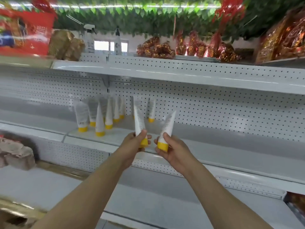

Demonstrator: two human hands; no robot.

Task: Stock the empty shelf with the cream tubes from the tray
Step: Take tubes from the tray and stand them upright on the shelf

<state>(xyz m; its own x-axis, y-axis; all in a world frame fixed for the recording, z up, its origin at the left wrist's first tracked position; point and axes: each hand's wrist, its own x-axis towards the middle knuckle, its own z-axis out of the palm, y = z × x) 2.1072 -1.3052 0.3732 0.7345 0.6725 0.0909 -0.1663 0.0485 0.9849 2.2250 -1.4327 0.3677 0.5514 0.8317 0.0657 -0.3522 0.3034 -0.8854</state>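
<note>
My left hand (134, 142) grips a white cream tube with a yellow cap (139, 123), cap down, just in front of the white shelf (214, 146). My right hand (171, 150) holds a second white tube (167, 125) the same way, tilted to the right. Both hands hover close together at the shelf's front edge. Several more tubes (100, 121) stand cap-down on the shelf to the left, and one tube (151, 111) stands near the pegboard back behind my hands. The tray is out of view.
A higher white shelf (165, 75) overhangs the stocked one. On top sit red and gold packets (156, 48) and two spray bottles (90, 38). A lower shelf (148, 195) lies beneath my arms, with a brownish bundle (16, 154) at left. The shelf stretches bare to the right.
</note>
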